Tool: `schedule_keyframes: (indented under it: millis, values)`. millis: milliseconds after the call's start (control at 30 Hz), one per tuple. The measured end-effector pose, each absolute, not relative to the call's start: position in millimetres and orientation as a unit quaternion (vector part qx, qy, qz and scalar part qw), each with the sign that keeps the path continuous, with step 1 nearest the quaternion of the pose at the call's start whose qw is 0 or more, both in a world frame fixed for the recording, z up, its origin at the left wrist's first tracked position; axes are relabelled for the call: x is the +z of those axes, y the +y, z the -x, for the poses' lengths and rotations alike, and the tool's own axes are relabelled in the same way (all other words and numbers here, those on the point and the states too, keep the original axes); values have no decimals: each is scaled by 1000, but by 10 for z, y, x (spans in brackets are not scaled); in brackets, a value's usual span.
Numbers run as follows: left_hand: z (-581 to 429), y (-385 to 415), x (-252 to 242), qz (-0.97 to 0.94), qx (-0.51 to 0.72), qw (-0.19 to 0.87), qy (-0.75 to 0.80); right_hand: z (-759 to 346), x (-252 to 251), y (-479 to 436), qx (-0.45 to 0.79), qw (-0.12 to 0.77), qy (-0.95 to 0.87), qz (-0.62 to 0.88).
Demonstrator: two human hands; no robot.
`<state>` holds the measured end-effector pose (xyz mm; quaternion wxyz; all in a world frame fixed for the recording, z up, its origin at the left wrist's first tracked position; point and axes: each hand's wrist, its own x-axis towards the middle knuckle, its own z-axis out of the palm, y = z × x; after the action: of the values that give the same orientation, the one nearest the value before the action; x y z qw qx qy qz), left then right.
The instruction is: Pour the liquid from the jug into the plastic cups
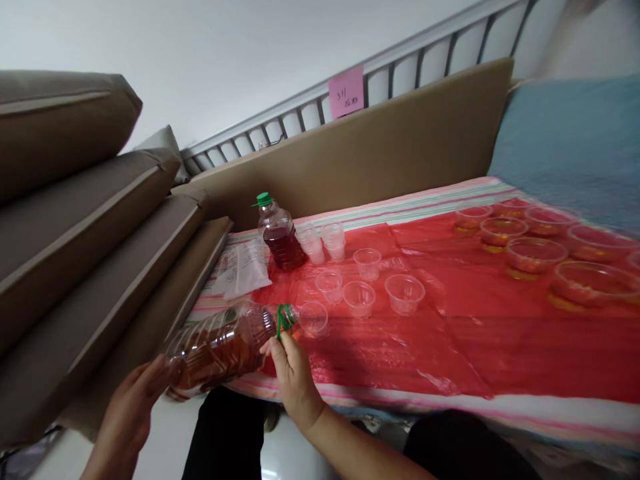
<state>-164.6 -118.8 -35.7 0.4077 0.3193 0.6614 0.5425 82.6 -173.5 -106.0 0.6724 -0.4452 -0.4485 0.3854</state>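
Note:
A large clear plastic bottle of amber liquid lies tilted nearly level, its open mouth at the rim of a clear plastic cup. My left hand is closed on its base. Near the neck, my right hand grips the bottle, with the green handle just above its fingers. Whether liquid is flowing cannot be made out. Several more clear cups stand close by on the red plastic sheet. Behind them are two stacks of cups.
A second bottle, green-capped with dark red liquid, stands at the back beside a plastic bag. Several cups with amber liquid fill the right side. Brown cushions are stacked at left; a brown panel borders the back.

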Motion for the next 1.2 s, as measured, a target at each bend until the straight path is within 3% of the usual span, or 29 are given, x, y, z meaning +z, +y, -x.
schedule_keyframes:
  millis: [1200]
  values:
    - [1640, -1203, -312, -352, 512, 395, 677, -863, -1111, -1720, 381, 695, -409, 452]
